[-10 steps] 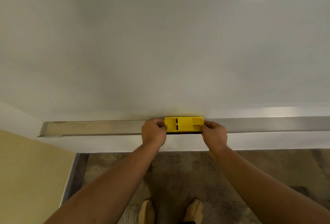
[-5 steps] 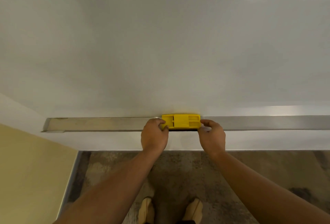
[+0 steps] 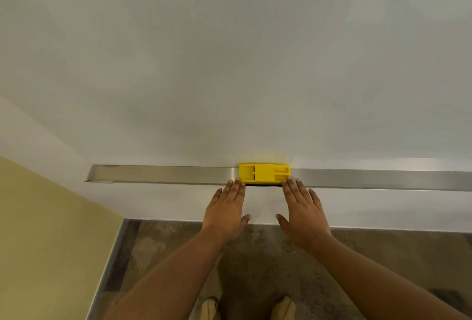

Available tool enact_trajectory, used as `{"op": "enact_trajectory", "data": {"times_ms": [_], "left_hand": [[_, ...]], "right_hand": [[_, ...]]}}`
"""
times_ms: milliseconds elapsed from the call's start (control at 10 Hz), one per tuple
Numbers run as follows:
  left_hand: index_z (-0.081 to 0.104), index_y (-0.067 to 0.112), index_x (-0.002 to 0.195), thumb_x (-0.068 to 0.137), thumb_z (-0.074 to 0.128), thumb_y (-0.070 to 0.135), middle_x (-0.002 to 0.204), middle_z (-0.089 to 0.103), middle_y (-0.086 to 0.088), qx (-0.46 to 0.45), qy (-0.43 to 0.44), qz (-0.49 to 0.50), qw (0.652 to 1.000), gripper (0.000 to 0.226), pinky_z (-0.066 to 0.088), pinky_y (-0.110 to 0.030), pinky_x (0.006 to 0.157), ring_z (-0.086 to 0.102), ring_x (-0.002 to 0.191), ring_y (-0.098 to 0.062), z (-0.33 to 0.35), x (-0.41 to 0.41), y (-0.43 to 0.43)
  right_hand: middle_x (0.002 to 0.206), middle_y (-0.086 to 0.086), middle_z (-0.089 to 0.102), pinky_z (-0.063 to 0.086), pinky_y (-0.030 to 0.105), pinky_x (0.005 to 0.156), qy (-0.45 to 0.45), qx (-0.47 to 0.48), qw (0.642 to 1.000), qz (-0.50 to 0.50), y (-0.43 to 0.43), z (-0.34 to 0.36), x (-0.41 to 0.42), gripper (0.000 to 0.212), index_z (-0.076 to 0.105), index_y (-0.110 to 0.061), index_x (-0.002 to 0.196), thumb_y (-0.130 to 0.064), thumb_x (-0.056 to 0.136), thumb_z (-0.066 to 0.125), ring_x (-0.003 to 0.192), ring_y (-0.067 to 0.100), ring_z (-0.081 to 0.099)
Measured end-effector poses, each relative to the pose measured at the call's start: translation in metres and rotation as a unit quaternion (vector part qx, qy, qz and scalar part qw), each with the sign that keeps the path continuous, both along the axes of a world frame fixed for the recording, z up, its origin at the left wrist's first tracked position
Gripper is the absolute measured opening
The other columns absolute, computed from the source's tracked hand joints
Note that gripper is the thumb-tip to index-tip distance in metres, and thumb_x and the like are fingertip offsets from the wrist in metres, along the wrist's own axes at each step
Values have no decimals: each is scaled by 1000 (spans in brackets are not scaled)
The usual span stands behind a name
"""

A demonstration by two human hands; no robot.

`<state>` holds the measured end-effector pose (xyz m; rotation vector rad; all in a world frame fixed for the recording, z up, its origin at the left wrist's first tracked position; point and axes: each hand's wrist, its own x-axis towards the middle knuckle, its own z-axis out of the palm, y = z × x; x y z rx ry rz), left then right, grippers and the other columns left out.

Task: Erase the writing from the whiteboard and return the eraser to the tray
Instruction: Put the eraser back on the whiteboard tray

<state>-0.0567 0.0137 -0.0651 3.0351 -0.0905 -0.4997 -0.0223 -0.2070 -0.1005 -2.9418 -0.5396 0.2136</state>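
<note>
A yellow eraser point(image 3: 264, 173) lies flat in the long metal tray point(image 3: 163, 174) under the whiteboard point(image 3: 242, 59), whose surface shows no writing. My left hand point(image 3: 226, 213) is flat with fingers spread, its fingertips just below the eraser's left end. My right hand point(image 3: 302, 213) is also flat and spread, with its fingertips touching the eraser's lower right corner. Neither hand grips anything.
A yellowish wall point(image 3: 46, 243) stands at the left, with a metal strip along its base. Below the board is a mottled brown floor point(image 3: 255, 256), and the tips of two shoes point(image 3: 245, 308) show at the bottom edge.
Both hands have let go of the eraser's ends and opened flat, drawing back a little. The eraser now rests in the tray by itself.
</note>
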Motion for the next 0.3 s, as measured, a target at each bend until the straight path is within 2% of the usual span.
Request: {"op": "enact_trajectory", "data": {"times_ms": [100,200,300], "left_hand": [[-12,16,159,103,37,49,167,-18,-2,15,-9,-28,999,81,-10,-34,121,-17,154,-19,9,-7,12],[-21,16,155,105,33,46,165,-26,-3,28,-43,-60,997,80,-17,-34,117,-29,148,-19,20,-14,29],[-29,15,148,105,27,48,162,-31,-4,35,-95,-84,991,79,-17,-36,120,-34,145,-19,32,-18,52]], "right_hand": [[163,-1,-19,-9,42,119,-12,-35,999,-6,2,3,-5,90,-31,-24,145,-52,98,41,149,19,-20],[166,0,-13,-10,42,118,-21,-62,998,-2,11,13,-16,88,-30,-23,146,-49,99,39,153,21,-11],[166,-1,-12,-5,44,121,-5,-69,997,-38,24,25,-36,81,-18,-25,153,-48,100,38,154,21,-8]]}}
